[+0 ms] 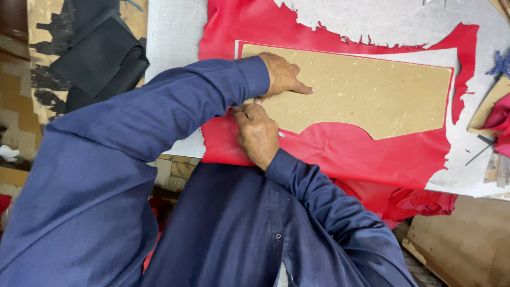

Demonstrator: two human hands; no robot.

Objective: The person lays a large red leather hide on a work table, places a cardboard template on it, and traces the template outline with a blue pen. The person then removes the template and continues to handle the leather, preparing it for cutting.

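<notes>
A tan cardboard pattern [366, 90] lies flat on a sheet of red leather [350, 154] spread over a grey work surface [175, 32]. My left hand [281, 74] presses down on the pattern's left end, fingers spread flat. My right hand [257, 133] sits at the pattern's lower left corner, fingers closed around a small thin tool whose pale tip [281, 134] pokes out. The tool's working end is hidden under my fingers. Both arms wear dark blue sleeves.
Folded black material [101, 58] lies at the far left. More red leather [419, 204] hangs crumpled over the table's near edge. At the right edge are a tan scrap [491, 103], a red scrap [499, 119] and a blue scrap [502, 64].
</notes>
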